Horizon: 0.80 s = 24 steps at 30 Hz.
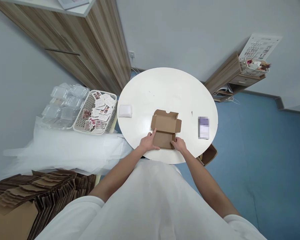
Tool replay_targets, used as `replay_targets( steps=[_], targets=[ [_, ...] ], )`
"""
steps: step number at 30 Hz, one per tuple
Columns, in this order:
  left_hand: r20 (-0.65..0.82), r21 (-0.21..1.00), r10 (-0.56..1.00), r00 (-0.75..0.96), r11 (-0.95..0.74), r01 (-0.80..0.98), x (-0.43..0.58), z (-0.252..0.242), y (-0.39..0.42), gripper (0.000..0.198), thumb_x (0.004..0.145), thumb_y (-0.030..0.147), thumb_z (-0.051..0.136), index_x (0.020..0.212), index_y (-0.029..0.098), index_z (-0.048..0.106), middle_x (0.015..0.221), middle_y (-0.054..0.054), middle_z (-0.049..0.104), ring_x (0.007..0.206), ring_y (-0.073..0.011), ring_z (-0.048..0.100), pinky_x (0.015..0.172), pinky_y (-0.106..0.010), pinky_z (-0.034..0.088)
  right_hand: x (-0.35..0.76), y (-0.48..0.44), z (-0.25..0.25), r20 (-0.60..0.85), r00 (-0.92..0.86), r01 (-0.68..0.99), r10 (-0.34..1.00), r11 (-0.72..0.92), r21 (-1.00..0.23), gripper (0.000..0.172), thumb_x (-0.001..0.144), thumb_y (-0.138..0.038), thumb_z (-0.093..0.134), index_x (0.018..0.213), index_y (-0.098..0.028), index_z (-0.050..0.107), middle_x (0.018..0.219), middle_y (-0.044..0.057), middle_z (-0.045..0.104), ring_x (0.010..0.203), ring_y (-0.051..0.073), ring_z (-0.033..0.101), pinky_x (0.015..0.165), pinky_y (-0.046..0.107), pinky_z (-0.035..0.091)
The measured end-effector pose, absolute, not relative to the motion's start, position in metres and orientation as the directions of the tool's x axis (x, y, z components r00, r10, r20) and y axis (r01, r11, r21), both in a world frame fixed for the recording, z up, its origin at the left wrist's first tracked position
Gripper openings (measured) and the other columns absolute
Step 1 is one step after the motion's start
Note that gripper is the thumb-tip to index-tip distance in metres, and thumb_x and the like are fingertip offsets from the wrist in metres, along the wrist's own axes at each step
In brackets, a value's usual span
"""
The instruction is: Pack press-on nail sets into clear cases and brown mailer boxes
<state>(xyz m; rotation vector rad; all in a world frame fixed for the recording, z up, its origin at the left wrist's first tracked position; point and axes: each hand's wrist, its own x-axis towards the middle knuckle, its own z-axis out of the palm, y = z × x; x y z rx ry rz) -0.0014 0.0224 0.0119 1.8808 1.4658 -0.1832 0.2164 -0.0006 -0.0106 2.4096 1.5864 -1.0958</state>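
A brown cardboard box [165,124] lies unfolded near the front of the round white table, its lid flap laid back and side flaps spread. At the box's left side is my left hand [148,141], thumb and index finger stretched apart along the edge. My right hand [179,144] grips the right side wall of the box, thumb inside and the other fingers outside. A small white wrapped packet [125,111] rests by the table's left edge. Toward the right edge lies a purple and white rectangular item [203,127], blurred out.
Left of the round table [165,83] stand a white basket [77,125] of cards and small packs, clear plastic containers [65,103], white foam sheets [72,146] and stacked flat cardboard [40,196]. An open carton [208,155] sits below the table's right edge.
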Motion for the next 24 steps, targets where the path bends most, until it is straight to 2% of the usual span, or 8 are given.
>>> replay_targets(
  steps=[5,10,14,17,19,24],
  targets=[
    [-0.525,0.440,0.780,0.341,-0.094,0.893,-0.002,0.012,0.022,0.115,0.051,0.060,0.068,0.139,0.029,0.001,0.113,-0.011,0.044,0.089,-0.0291,0.057,0.069,-0.031,0.042,0.216,0.000,-0.014,-0.574,0.222,0.817,0.788,-0.471,-0.331,0.008,0.070,-0.027,0.048,0.069,-0.019,0.050,0.072,0.005,0.061,0.066,0.018,0.056,0.052,0.025,0.036],
    [-0.518,0.456,0.780,0.351,-0.095,0.885,-0.003,0.012,0.017,0.110,0.057,0.061,0.063,0.139,0.030,-0.003,0.115,-0.011,0.043,0.091,-0.0284,0.057,0.070,-0.031,0.041,0.215,-0.003,-0.014,-0.570,0.242,0.809,0.785,-0.488,-0.329,0.010,0.071,-0.029,0.048,0.067,-0.020,0.048,0.069,0.004,0.059,0.063,0.017,0.055,0.052,0.024,0.035],
    [-0.467,0.532,0.805,0.366,-0.074,0.843,-0.010,0.009,0.007,0.100,0.064,0.061,0.057,0.139,0.029,-0.003,0.120,-0.011,0.043,0.100,-0.0281,0.054,0.072,-0.031,0.042,0.216,-0.008,-0.010,-0.571,0.253,0.795,0.781,-0.505,-0.337,0.018,0.073,-0.038,0.049,0.066,-0.021,0.046,0.066,0.002,0.057,0.061,0.016,0.053,0.051,0.024,0.034],
    [-0.409,0.636,0.837,0.363,-0.025,0.772,-0.018,0.003,-0.001,0.094,0.071,0.057,0.053,0.139,0.025,-0.003,0.124,-0.012,0.042,0.103,-0.0251,0.052,0.078,-0.032,0.042,0.218,-0.016,-0.005,-0.569,0.259,0.739,0.780,-0.540,-0.403,0.029,0.073,-0.051,0.048,0.073,-0.021,0.047,0.068,0.001,0.058,0.062,0.015,0.053,0.055,0.025,0.036],
    [-0.390,0.692,0.862,0.322,0.043,0.721,-0.023,-0.003,-0.006,0.084,0.076,0.053,0.049,0.139,0.021,0.004,0.125,-0.014,0.041,0.098,-0.0217,0.054,0.080,-0.032,0.042,0.219,-0.023,-0.001,-0.563,0.266,0.662,0.783,-0.572,-0.484,0.037,0.073,-0.057,0.045,0.082,-0.021,0.049,0.072,0.000,0.059,0.064,0.015,0.054,0.059,0.026,0.038],
    [-0.433,0.745,0.876,0.212,0.215,0.632,-0.033,-0.016,-0.015,0.054,0.081,0.039,0.047,0.128,0.016,0.037,0.114,-0.012,0.052,0.081,-0.0155,0.058,0.080,-0.032,0.045,0.219,-0.044,0.010,-0.602,0.228,0.413,0.765,-0.636,-0.651,0.052,0.076,-0.061,0.037,0.111,-0.023,0.043,0.092,0.002,0.057,0.059,0.011,0.057,0.065,0.029,0.043]
  ],
)
